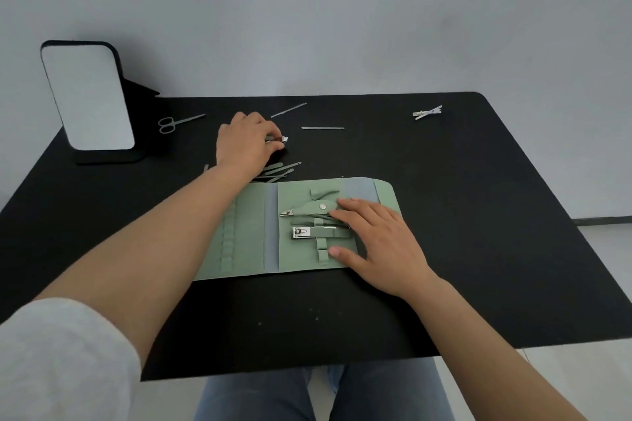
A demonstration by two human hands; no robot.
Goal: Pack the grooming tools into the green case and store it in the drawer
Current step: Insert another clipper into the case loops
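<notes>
Green case point(246, 236) lies unfolded flat near the front middle of the black worktop point(478, 215), its front edge set back from the worktop's near edge, bare black surface to the right and in front. Right hand point(379, 243) rests on the case's right half, fingers spread and straight, covering the handles of the nipper point(307, 208); nail clipper point(302, 232) sits strapped just below it. Left hand point(248, 142) beyond the case pinches a small metal tool point(283, 139), mostly hidden under the fingers, type unclear. Loose thin tools point(280, 169) just behind the case's back edge, partly hidden by the left wrist. Scissors point(176, 122) near the mirror point(90, 96) at the back left. Two files point(323, 128) further back, clip-like piece point(427, 112) at the far right, too small to identify
</notes>
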